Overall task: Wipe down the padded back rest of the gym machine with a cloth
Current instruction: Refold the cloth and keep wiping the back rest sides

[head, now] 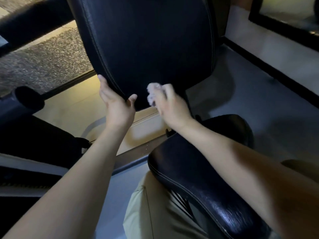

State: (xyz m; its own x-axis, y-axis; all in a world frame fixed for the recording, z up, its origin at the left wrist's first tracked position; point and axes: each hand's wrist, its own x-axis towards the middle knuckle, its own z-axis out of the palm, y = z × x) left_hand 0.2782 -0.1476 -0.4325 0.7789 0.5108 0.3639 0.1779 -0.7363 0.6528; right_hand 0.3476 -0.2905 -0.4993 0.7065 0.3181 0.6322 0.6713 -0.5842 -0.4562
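The padded back rest [148,42] is black with pale stitching and fills the upper middle of the head view. My left hand [116,102] grips its lower left edge, thumb on the front face and fingers behind the rim. My right hand [170,105] holds a small crumpled pale cloth [152,94] against the lower part of the pad, just right of my left thumb. The cloth is bunched between my fingers, and motion blurs this hand.
The black padded seat [203,178] lies below my right forearm. Black padded rollers [29,99] and machine arms stand at the left. A speckled floor mat [44,57] lies behind, and a dark-framed mirror [283,16] hangs on the wall at upper right.
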